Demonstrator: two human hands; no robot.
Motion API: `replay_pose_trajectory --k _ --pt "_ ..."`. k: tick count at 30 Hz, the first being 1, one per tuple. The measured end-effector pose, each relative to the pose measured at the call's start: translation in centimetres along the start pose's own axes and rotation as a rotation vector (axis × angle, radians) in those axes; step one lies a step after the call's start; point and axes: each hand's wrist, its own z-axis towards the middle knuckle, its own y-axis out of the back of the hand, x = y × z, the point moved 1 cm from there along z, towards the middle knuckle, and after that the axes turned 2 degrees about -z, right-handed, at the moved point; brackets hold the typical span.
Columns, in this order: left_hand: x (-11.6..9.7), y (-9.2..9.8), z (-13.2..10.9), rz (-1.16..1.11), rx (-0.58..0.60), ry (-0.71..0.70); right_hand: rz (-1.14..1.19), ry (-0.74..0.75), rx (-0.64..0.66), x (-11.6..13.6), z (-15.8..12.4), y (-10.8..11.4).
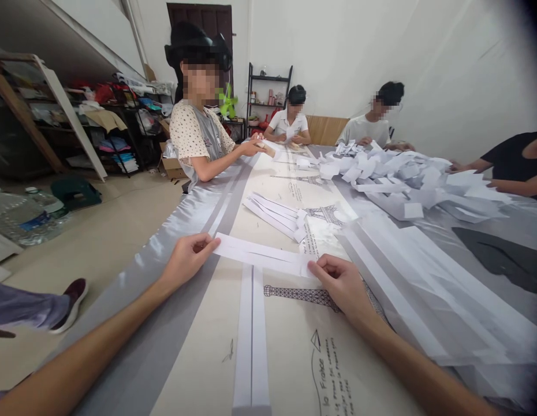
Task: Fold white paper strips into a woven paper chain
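Observation:
A white paper strip (262, 254) with a thin dark slit along its middle is stretched level between my two hands. My left hand (193, 254) pinches its left end between thumb and fingers. At the other end, my right hand (338, 277) pinches the strip's corner. Below it, a longer slit white strip (251, 346) lies lengthwise on the table, its far end just under the held one. Several more slit strips (275, 214) lie in a loose bundle beyond my hands. Under them is a cream tablecloth (199, 370) printed with Eiffel Towers and writing.
Cut white paper (398, 173) is heaped at the far right. Long white sheets (424, 283) lie right of my right hand, near a dark flat piece (502, 254). A person (203, 127) stands at the left edge; others sit around the table. Bottles (34, 214) stand on the floor.

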Motion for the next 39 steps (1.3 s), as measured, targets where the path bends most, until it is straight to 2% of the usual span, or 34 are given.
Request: replay_pose_trajectory --k 10,17,19,23,27,31,34,39 --pt "0.2 0.0 -0.1 0.042 0.038 -0.006 -0.011 0.009 0.011 0.1 0.0 0.0" --pt "-0.3 0.0 -0.2 0.089 0.009 -0.039 0.002 -0.01 0.023 1.3 -0.4 0.3" --pt "-0.4 0.1 -0.2 0.061 -0.019 -0.011 -0.004 -0.024 0.027 1.3 -0.3 0.3" --pt "0.2 0.4 0.3 -0.127 -0.1 0.09 -0.147 -0.021 -0.003 0.2 0.1 0.2" --pt "0.9 0.5 0.5 -0.204 -0.13 0.105 -0.342 0.034 -0.024 -1.1 0.5 0.3" --pt "0.5 -0.2 -0.2 -0.063 0.019 0.002 -0.439 0.101 -0.028 -1.1 0.5 0.3" --pt "-0.5 -0.9 -1.0 0.112 0.176 -0.213 -0.465 0.207 0.05 -0.6 0.4 0.2" --pt "-1.1 -1.9 -2.0 0.217 0.461 -0.586 -0.561 0.308 0.246 -0.6 -0.1 -0.5"
